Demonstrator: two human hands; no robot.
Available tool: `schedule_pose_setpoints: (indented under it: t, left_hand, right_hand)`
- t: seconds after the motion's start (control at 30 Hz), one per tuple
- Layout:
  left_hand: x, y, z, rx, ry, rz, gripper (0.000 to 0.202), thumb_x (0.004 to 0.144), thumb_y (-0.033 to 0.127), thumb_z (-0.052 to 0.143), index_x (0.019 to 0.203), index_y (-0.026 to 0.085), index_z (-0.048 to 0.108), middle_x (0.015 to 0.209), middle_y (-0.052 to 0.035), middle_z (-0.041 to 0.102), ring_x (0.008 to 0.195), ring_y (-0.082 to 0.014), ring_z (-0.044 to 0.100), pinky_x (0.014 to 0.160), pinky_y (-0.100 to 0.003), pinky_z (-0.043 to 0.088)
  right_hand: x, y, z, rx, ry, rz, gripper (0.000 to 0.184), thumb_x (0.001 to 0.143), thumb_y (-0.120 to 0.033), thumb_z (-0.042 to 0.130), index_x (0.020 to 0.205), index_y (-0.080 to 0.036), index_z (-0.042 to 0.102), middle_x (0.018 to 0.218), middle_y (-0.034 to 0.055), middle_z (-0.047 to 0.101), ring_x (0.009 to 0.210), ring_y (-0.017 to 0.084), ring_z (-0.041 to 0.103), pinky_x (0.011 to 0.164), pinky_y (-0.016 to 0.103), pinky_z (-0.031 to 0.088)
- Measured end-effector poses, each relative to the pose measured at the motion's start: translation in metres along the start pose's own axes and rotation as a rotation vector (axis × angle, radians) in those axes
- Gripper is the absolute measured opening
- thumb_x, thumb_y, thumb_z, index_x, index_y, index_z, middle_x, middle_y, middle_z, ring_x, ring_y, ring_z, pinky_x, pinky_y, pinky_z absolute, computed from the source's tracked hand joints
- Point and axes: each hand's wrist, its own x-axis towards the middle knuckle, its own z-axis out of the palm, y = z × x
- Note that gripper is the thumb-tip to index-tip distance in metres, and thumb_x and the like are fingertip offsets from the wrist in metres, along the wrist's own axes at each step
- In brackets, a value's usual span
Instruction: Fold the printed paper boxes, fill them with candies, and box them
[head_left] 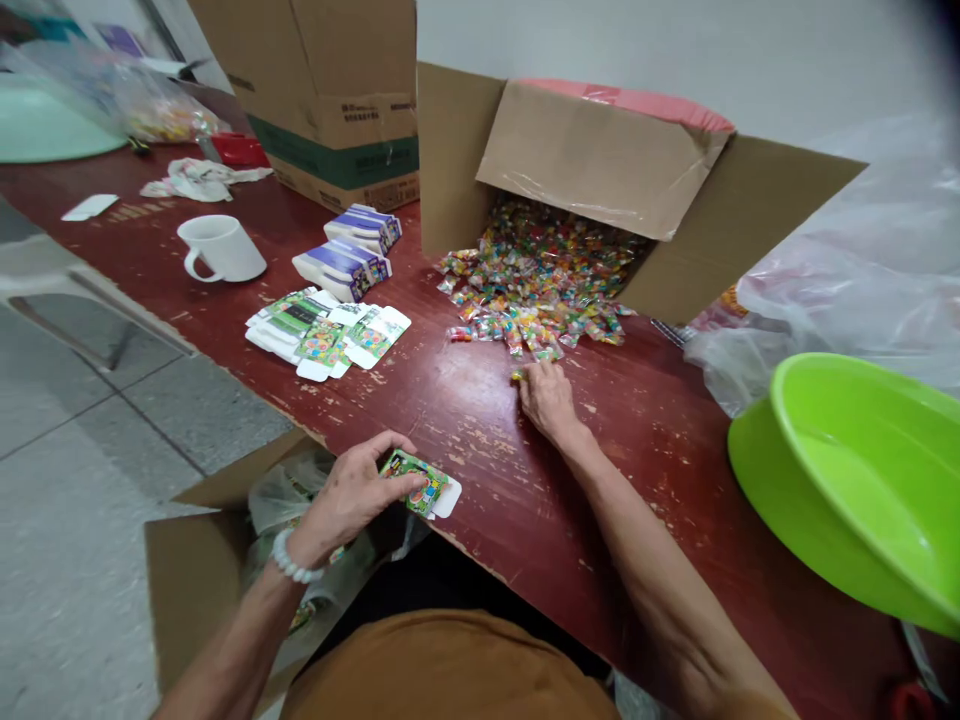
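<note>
My left hand (352,495) grips a small green printed carton (418,484) at the near edge of the dark red table (465,420), its white flap sticking out to the right. My right hand (547,398) reaches forward, fingers curled over wrapped candies at the near fringe of the candy pile (536,285). The pile spills out of a cardboard box (600,160) lying on its side.
Flat unfolded cartons (330,330) and stacked purple-white boxes (352,255) lie left of the pile. A white mug (221,248) stands further left. A green basin (862,480) sits at the right, an open box with plastic bags (217,560) on the floor below.
</note>
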Motion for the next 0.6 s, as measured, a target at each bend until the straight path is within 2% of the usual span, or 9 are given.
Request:
schedule_pose_setpoints:
  t: [0.07, 0.17, 0.2, 0.27, 0.33, 0.43, 0.53, 0.6]
  left_hand:
    - [-0.003, -0.001, -0.006, 0.024, -0.036, -0.004, 0.033, 0.064, 0.033, 0.085, 0.076, 0.018, 0.058, 0.063, 0.0057, 0.058, 0.056, -0.0091, 0.051, 0.049, -0.017, 0.037]
    - [-0.008, -0.005, -0.005, -0.204, -0.1, -0.119, 0.043, 0.066, 0.037, 0.085, 0.079, 0.02, 0.047, 0.067, 0.0055, 0.061, 0.054, -0.0099, 0.056, 0.047, -0.018, 0.041]
    - [-0.01, -0.006, -0.002, -0.309, -0.118, -0.16, 0.046, 0.066, 0.037, 0.085, 0.081, 0.021, 0.044, 0.072, 0.0041, 0.064, 0.056, -0.0117, 0.06, 0.048, -0.02, 0.045]
    - [-0.013, -0.006, 0.005, -0.481, -0.141, -0.225, 0.051, 0.066, 0.036, 0.086, 0.084, 0.022, 0.041, 0.079, 0.0017, 0.067, 0.06, -0.0158, 0.066, 0.049, -0.024, 0.051]
    - [-0.015, -0.005, 0.012, -0.578, -0.148, -0.24, 0.051, 0.065, 0.032, 0.087, 0.087, 0.021, 0.042, 0.084, 0.0011, 0.068, 0.063, -0.0171, 0.069, 0.051, -0.025, 0.054]
    - [-0.02, 0.0, 0.021, -0.64, -0.173, -0.199, 0.049, 0.063, 0.023, 0.089, 0.095, 0.019, 0.052, 0.089, 0.0004, 0.068, 0.071, -0.0141, 0.068, 0.059, -0.024, 0.057]
    - [-0.028, 0.004, 0.03, -0.656, -0.277, -0.206, 0.05, 0.062, 0.02, 0.089, 0.102, 0.015, 0.06, 0.096, -0.0033, 0.068, 0.077, -0.0129, 0.066, 0.069, -0.025, 0.059]
    - [-0.033, 0.005, 0.037, -0.662, -0.357, -0.221, 0.05, 0.064, 0.023, 0.088, 0.106, 0.014, 0.062, 0.096, -0.0042, 0.067, 0.075, -0.0134, 0.067, 0.07, -0.027, 0.059]
  right_hand:
    - [-0.015, -0.005, -0.002, 0.027, 0.006, -0.006, 0.02, 0.087, -0.015, 0.046, 0.095, -0.014, 0.064, 0.105, 0.0196, 0.063, 0.101, 0.031, 0.053, 0.091, 0.046, 0.042]
    - [-0.045, -0.021, -0.004, 0.143, -0.015, -0.019, 0.024, 0.091, -0.017, 0.039, 0.098, -0.016, 0.061, 0.093, 0.012, 0.064, 0.087, 0.024, 0.058, 0.081, 0.037, 0.047]
    - [-0.057, -0.028, -0.004, 0.236, -0.052, -0.017, 0.025, 0.093, -0.02, 0.036, 0.099, -0.018, 0.061, 0.087, 0.0076, 0.064, 0.078, 0.021, 0.059, 0.074, 0.033, 0.048]
    - [-0.079, -0.043, -0.003, 0.556, -0.178, 0.02, 0.025, 0.097, -0.03, 0.037, 0.106, -0.021, 0.059, 0.078, 0.0011, 0.063, 0.063, 0.016, 0.057, 0.061, 0.028, 0.047]
    - [-0.095, -0.055, -0.001, 0.758, -0.232, 0.024, 0.021, 0.094, -0.037, 0.05, 0.107, -0.022, 0.058, 0.082, -0.0003, 0.065, 0.064, 0.014, 0.058, 0.061, 0.027, 0.047]
    - [-0.102, -0.064, 0.001, 0.771, -0.164, 0.022, 0.021, 0.087, -0.037, 0.064, 0.101, -0.022, 0.06, 0.08, -0.0009, 0.066, 0.066, 0.014, 0.06, 0.062, 0.026, 0.047]
    - [-0.098, -0.067, -0.002, 0.747, -0.112, 0.031, 0.025, 0.082, -0.039, 0.071, 0.098, -0.022, 0.061, 0.073, -0.0017, 0.064, 0.06, 0.014, 0.057, 0.057, 0.026, 0.046]
    - [-0.096, -0.069, -0.006, 0.729, -0.118, 0.0, 0.024, 0.079, -0.038, 0.074, 0.091, -0.021, 0.062, 0.072, -0.0011, 0.065, 0.059, 0.014, 0.057, 0.057, 0.026, 0.046]
